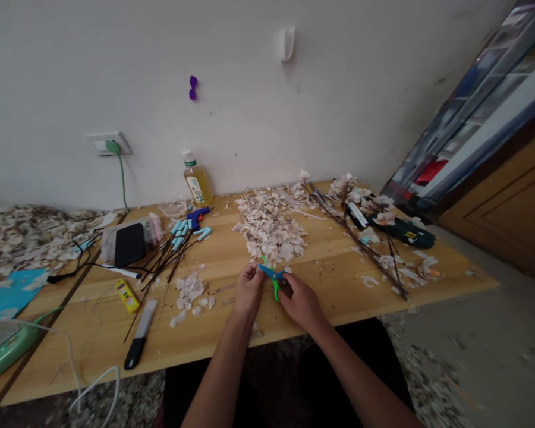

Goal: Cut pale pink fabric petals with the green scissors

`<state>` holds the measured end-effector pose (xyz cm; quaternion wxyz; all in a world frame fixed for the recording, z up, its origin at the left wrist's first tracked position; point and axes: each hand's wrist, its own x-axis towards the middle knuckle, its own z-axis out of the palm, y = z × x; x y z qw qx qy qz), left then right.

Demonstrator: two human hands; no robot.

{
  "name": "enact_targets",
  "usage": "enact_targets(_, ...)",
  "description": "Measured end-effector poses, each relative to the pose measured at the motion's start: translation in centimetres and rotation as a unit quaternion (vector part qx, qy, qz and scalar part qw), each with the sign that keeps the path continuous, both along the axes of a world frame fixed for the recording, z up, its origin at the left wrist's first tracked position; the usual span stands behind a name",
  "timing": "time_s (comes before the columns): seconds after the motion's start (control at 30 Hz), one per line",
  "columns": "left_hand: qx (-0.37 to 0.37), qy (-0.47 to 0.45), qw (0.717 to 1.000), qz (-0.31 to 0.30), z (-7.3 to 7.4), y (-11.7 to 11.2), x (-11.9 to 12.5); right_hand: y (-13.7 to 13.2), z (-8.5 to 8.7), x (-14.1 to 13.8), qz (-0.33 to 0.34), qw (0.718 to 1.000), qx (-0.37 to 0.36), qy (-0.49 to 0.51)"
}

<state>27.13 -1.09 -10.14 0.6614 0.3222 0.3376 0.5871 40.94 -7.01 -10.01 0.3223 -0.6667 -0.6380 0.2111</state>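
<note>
A pair of blue and green scissors (272, 278) is held between both hands just above the front middle of the bench (232, 333); the fingers of the left hand (248, 291) are pinched on its blue end, and the fingers of the right hand (301, 304) are curled closed about its green handle; a heap of pale petals (270, 229) lies just behind the hands; blossom branches (361, 241) are spread to the right, well apart; a black-handled knife (139, 337) lies to the left near the front edge; an oil bottle (197, 182) stands upright by the wall.
</note>
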Motion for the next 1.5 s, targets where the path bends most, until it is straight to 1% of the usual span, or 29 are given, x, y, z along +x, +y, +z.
enact_targets(0.1, -0.006, -0.019, 1.0, -0.001, 0.1, 0.0, 0.1, 0.0, 0.1, 0.0, 0.005, 1.0, 0.004, 0.006)
enact_targets(0.27, -0.032, -0.062, 0.998, 0.011, 1.1, 0.0, 0.2, 0.0, 0.1, 0.1, 0.005, 1.0, 0.003, 0.012)
enact_targets(0.4, -0.031, -0.072, 0.997, 0.01, 1.5, -0.1, 0.2, 0.0, 0.1, 0.1, 0.006, 1.0, 0.006, 0.004)
enact_targets(0.67, -0.007, -0.07, 0.998, 0.002, 1.1, 0.0, 0.3, 0.0, 0.5, 0.1, 0.014, 1.0, 0.006, -0.01)
enact_targets(0.9, -0.02, -0.081, 0.997, -0.001, 1.4, -0.1, 0.4, 0.0, 0.3, 0.1, -0.004, 1.0, -0.003, 0.004)
enact_targets(1.03, -0.02, -0.08, 0.997, -0.004, 1.5, -0.2, 0.4, 0.1, 0.1, 0.1, -0.002, 1.0, 0.004, 0.0)
enact_targets(1.23, -0.018, -0.082, 0.996, 0.011, 1.6, -0.1, 0.3, 0.0, 0.2, 0.1, 0.003, 1.0, 0.002, -0.009)
enact_targets(1.5, -0.013, -0.076, 0.997, -0.008, 1.3, -0.2, 0.3, 0.0, 0.3, 0.2, -0.001, 1.0, 0.008, 0.012)
